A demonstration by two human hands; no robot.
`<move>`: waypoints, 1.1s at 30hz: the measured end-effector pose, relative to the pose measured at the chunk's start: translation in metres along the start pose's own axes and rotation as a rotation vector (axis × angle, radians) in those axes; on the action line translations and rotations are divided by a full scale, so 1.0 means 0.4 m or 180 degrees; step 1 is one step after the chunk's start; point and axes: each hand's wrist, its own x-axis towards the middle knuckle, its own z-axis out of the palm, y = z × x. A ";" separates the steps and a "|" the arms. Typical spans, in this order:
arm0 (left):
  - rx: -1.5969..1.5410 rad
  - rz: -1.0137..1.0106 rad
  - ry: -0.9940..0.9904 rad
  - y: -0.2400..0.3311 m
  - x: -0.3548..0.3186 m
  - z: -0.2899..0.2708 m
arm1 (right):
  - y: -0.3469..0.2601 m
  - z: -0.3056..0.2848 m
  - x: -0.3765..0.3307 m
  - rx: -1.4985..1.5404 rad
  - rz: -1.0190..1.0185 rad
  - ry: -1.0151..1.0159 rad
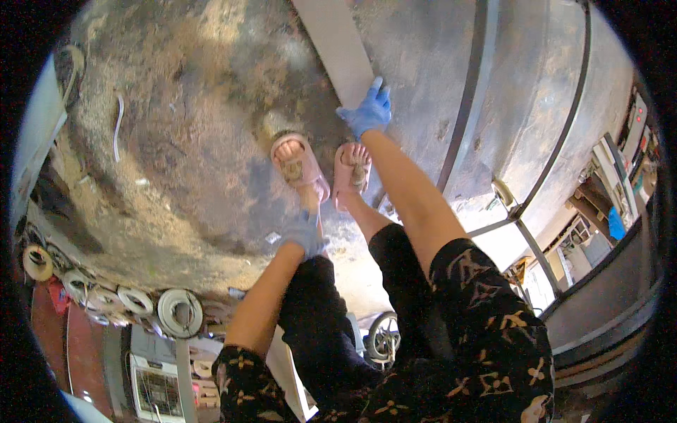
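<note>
Panel point(336, 48), near end in right hand point(370, 113)

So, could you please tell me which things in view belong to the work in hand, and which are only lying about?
In use now:
Long grey board, its near end at the right hand
Blue glove on that hand

Apparently just lying about:
Curved white strip, at left
Round coils, lower left
Wheel, lower middle
Blue item, far right

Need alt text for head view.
A blue-gloved right hand holds the near end of a long grey board, stained floor below. The gloved left hand is by the left leg; the person wears pink slippers.
</note>
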 end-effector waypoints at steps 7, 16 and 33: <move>0.0061 -0.0049 0.0139 -0.014 0.099 0.046 | -0.013 -0.044 -0.022 0.0063 -0.0239 -0.0014; 0.0640 0.0453 -0.0221 -0.083 0.073 0.068 | 0.041 -0.286 -0.228 0.0997 -0.0486 -0.1182; -0.5415 0.1187 0.2320 0.348 -0.545 -0.187 | -0.106 -0.905 -0.476 0.6484 0.1038 -0.3622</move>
